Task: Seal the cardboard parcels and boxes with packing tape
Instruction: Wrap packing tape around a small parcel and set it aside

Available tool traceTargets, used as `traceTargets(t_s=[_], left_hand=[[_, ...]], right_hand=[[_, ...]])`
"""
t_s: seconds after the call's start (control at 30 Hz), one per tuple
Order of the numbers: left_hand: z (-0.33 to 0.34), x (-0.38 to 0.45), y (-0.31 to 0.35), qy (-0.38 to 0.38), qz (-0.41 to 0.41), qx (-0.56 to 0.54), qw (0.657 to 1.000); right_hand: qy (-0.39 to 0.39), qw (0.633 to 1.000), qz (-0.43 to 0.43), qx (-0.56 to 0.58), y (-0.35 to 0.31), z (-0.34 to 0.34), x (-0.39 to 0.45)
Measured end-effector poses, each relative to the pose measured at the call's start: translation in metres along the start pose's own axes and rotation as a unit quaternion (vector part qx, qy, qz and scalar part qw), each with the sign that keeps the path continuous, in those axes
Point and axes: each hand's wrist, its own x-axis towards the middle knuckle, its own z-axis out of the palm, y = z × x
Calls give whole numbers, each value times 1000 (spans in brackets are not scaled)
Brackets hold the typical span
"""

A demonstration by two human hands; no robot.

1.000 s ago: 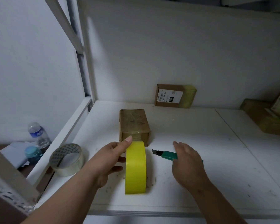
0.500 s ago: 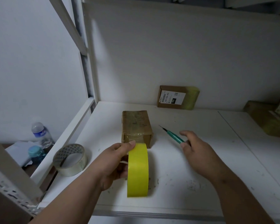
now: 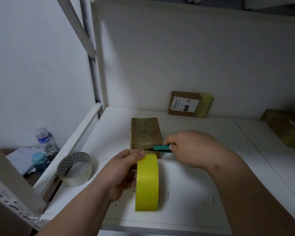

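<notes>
Head view, the only view. White shelf (image 3: 211,167) served as the work surface, with scattered crumbs of debris near its front edge.

Left hand (image 3: 124,174) gripped the yellow tape roll (image 3: 147,183), fingers curled round its left side and the thumb tip on top of the rim. The roll stood upright on edge, near the front of the shelf.

Right hand (image 3: 192,149) held a green utility knife (image 3: 161,148) — fingers closed round the handle, the tip pointed left at the near end of the small cardboard parcel (image 3: 146,133). Whether the blade touched the tape could not be told.

The parcel lay flat just behind the yellow roll, its top covered in glossy clear tape; any print on it was unreadable.

Labelled box (image 3: 190,104) leaned against the back wall, well apart from the hands. It carried a white shipping label with a barcode and digits that seemed to read "060 060 A05", not certain; its right end was wrapped in yellowish tape.

More taped boxes (image 3: 284,130) sat at the right edge, partly cut off.

Clear tape roll (image 3: 75,169) lay flat at the shelf's left edge.

Below the shelf, left — a plastic water bottle (image 3: 45,139) with a blue label, writing too small to read, beside a blue-lidded jar (image 3: 39,160) and white papers (image 3: 21,159).
</notes>
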Motion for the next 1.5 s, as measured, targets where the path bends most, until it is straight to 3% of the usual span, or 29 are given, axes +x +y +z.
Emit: traceTargets(t_s=[0.7,0.97,1.33,1.5], left_hand=[[5,6,-1,26,33,-3,999],[-4,4,2,21,-4,-52,998],[-25,6,3,-66,-41,-104,992],[-30,9,3,-108,-55,-118,986]], right_hand=[[-35,999,1,-39,-8,9,24],[-49,997,21,-51,2,12,25],[-119,987,90,54,42,39,13],[-104,984,137,49,53,69,2]])
